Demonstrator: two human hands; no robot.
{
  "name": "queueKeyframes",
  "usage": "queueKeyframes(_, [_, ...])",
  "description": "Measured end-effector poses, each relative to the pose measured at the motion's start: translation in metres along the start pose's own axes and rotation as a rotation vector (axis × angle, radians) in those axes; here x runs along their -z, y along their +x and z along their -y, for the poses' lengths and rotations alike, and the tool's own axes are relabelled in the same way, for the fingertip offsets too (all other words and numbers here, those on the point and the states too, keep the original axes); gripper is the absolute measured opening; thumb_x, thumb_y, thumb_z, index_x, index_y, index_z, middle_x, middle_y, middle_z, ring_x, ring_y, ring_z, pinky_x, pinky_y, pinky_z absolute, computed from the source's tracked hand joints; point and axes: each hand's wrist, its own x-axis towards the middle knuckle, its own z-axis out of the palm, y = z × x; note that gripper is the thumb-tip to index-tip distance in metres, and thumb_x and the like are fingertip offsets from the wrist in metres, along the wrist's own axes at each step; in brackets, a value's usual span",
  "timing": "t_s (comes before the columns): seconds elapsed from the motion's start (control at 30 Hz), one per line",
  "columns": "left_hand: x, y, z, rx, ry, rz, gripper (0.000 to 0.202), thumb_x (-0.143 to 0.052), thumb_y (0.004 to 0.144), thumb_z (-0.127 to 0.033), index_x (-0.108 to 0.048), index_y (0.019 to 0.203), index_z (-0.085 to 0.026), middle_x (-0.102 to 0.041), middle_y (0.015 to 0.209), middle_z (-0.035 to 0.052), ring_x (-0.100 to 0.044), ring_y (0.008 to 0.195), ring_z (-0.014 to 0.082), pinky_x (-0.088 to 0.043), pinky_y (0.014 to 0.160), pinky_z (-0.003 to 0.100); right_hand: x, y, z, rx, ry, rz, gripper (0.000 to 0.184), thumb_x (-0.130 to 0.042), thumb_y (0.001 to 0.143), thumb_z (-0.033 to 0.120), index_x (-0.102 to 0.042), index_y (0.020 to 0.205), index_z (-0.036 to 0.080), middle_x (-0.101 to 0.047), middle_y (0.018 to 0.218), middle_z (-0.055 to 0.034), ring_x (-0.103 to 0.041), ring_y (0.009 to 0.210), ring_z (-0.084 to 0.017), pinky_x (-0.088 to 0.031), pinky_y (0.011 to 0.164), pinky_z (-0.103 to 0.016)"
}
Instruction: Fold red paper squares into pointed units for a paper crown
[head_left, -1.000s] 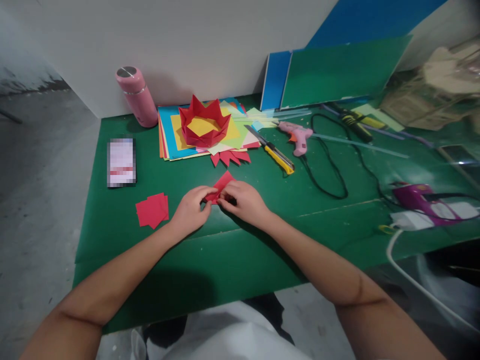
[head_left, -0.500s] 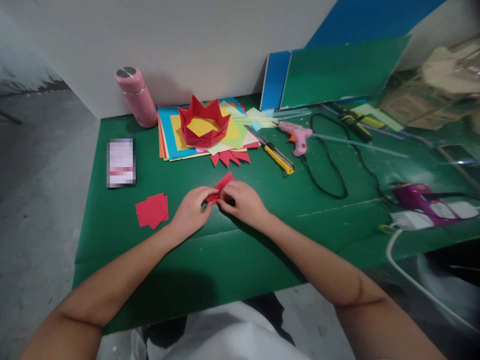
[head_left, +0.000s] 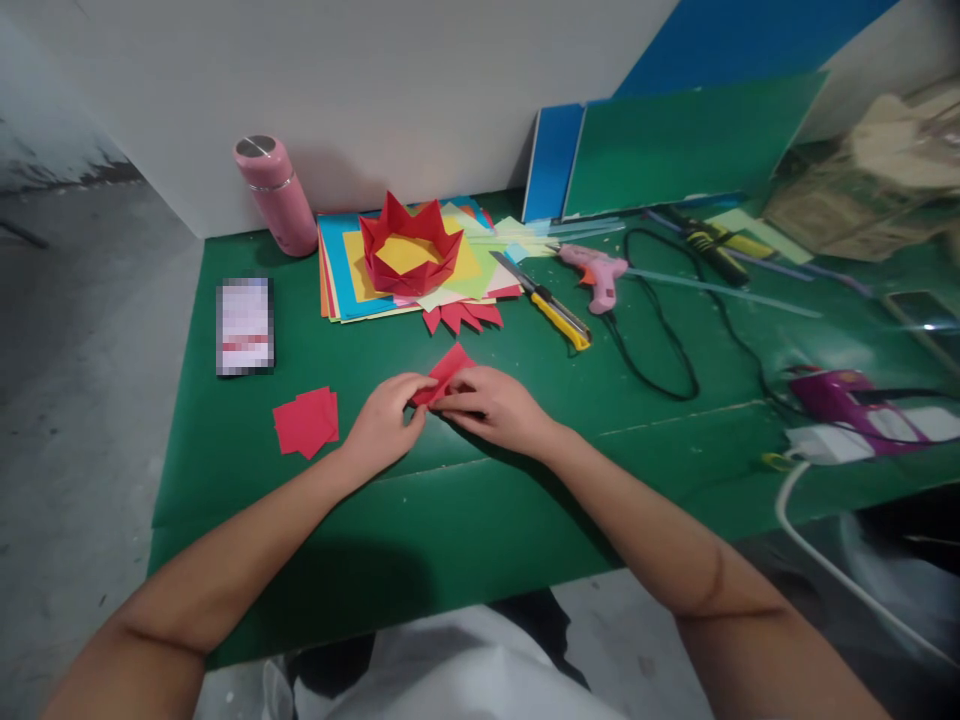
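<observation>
The green worktop [head_left: 480,520] carries everything. The left hand [head_left: 384,425] and right hand [head_left: 499,405] both pinch a folded red paper piece [head_left: 448,365], which lies between their fingertips. It looks mid-fold, and creasing calls for matched edges and firm pressure.

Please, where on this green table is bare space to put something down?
The green mat is bare between the forearms at the near edge, between the phone and the paper stack, and beside the right hand on the red paper, on the near side of the black cable. Crowded: the back, around the knife and glue gun.
</observation>
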Motion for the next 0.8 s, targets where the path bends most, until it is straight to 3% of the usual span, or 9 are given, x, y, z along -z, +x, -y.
queueKeyframes(0.2, [0.000, -0.001, 0.000, 0.003, -0.027, 0.007, 0.035, -0.051, 0.079, -0.006, -0.061, 0.110, -0.017, -0.067, 0.112, 0.0096, -0.062, 0.107, 0.0212, -0.051, 0.095, 0.042, 0.006, 0.000, 0.002, 0.093, -0.152, 0.102, 0.029, -0.046, 0.097, 0.031, -0.069, 0.113, 0.023, -0.064, 0.088, -0.0085, -0.054, 0.081, -0.018, -0.038, 0.068, -0.031])
queueKeyframes(0.63, [0.002, 0.000, 0.001, 0.026, -0.030, 0.021, 0.045, -0.048, 0.072, 0.001, -0.061, 0.111, -0.017, -0.067, 0.113, 0.0087, -0.062, 0.106, 0.0205, -0.052, 0.094, 0.041, 0.007, 0.002, 0.014, 0.063, -0.245, 0.134, 0.032, -0.043, 0.097, 0.028, -0.072, 0.106, 0.018, -0.063, 0.085, -0.0108, -0.050, 0.077, -0.019, -0.035, 0.066, -0.032])
queueKeyframes(0.8, [0.000, 0.000, 0.000, 0.025, -0.045, -0.004, 0.029, -0.053, 0.081, -0.010, -0.062, 0.108, -0.017, -0.068, 0.110, 0.0090, -0.063, 0.104, 0.0208, -0.053, 0.092, 0.040, 0.007, 0.002, 0.012, 0.058, -0.242, 0.128, 0.031, -0.044, 0.097, 0.028, -0.070, 0.110, 0.021, -0.063, 0.085, -0.0100, -0.050, 0.078, -0.019, -0.035, 0.065, -0.031])
